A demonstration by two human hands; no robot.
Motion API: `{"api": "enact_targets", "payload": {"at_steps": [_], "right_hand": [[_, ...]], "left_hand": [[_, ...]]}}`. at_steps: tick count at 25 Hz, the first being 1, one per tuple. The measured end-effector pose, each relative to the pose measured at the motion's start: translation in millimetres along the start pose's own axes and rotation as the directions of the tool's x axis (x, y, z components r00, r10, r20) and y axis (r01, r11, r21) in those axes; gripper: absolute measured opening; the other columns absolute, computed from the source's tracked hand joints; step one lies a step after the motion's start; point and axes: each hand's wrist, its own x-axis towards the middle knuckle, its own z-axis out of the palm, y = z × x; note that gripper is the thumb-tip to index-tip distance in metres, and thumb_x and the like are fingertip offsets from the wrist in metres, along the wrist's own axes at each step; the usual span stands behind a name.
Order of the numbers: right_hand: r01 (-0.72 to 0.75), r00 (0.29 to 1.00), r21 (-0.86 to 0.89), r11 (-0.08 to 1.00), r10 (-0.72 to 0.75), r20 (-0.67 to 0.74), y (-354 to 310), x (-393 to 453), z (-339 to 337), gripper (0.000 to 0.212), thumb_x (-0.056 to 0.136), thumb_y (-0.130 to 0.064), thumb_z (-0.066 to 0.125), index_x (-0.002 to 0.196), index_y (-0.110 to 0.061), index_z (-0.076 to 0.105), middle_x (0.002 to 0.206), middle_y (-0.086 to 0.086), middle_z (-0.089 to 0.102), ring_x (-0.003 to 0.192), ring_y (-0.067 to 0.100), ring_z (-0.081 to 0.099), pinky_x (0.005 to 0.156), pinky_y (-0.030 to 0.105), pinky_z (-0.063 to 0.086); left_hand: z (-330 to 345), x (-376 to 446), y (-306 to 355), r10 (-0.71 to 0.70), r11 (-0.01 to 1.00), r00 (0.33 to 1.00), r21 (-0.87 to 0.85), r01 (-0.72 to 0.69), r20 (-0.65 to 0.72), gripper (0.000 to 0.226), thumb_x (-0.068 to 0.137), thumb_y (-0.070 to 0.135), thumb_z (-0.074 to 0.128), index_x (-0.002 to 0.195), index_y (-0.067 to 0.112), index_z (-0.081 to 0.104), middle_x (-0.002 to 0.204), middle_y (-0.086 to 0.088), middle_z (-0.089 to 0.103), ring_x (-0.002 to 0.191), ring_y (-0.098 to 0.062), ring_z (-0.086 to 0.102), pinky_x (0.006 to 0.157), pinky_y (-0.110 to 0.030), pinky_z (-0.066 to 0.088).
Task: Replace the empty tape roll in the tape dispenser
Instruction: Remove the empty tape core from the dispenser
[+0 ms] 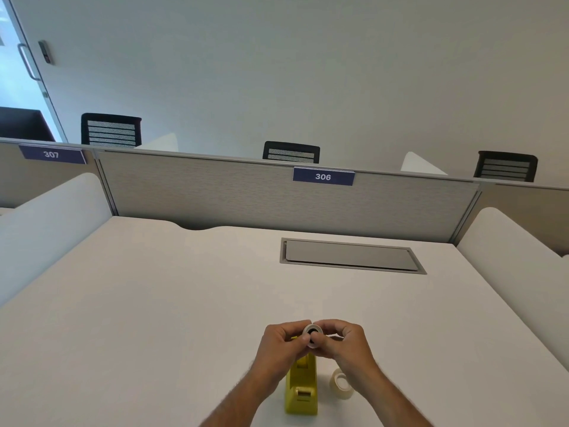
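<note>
Yellow tape dispenser [301, 385], upright on the white tabletop [154, 303], below and between the wrists. Clear tape roll [341, 384], lying just under the right wrist (beside the dispenser, apart from it). Left hand [281, 345] and right hand [341, 342], fingers closed together around a small pale roll [312, 334] held above the dispenser. Grey hatch [351, 255], well beyond the hands.
</note>
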Motion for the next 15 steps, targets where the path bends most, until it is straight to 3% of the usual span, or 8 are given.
{"api": "enact_targets", "payload": {"at_steps": [4, 8, 15], "right_hand": [[0.033, 0.999, -0.077, 0.996, -0.037, -0.039, 1, 0, 1, 0.012, 0.081, -0.001, 0.078, 0.084, -0.012, 0.078, 0.079, 0.011, 0.077, 0.078, 0.029, 0.074, 0.069, 0.041, 0.064], [0.02, 0.998, -0.031, 0.999, -0.021, -0.06, -1, -1, 2, 0.012, 0.08, 0.002, 0.077, 0.083, -0.009, 0.078, 0.08, 0.015, 0.077, 0.079, 0.032, 0.073, 0.066, 0.037, 0.063], [-0.049, 0.993, 0.138, 0.989, 0.063, -0.104, -1, -3, 5, 0.013, 0.08, 0.005, 0.076, 0.09, -0.003, 0.077, 0.086, 0.017, 0.077, 0.081, 0.032, 0.074, 0.07, 0.037, 0.063]], "left_hand": [[1, 1, 1, -0.015, 0.999, 0.999, -0.044, 0.018, 0.051, 0.026, 0.096, 0.003, 0.061, 0.111, 0.015, 0.078, 0.11, -0.003, 0.079, 0.105, -0.02, 0.074, 0.089, -0.029, 0.061], [-1, 5, -2, -0.051, 0.997, 0.998, -0.059, 0.052, 0.024, 0.037, 0.096, -0.009, 0.051, 0.11, 0.012, 0.078, 0.109, -0.005, 0.079, 0.105, -0.021, 0.074, 0.086, -0.028, 0.061], [-6, 11, -10, -0.027, 1.0, 0.998, 0.015, 0.028, -0.061, 0.032, 0.087, -0.004, 0.07, 0.108, 0.019, 0.077, 0.107, -0.003, 0.079, 0.102, -0.024, 0.074, 0.09, -0.037, 0.063]]}}
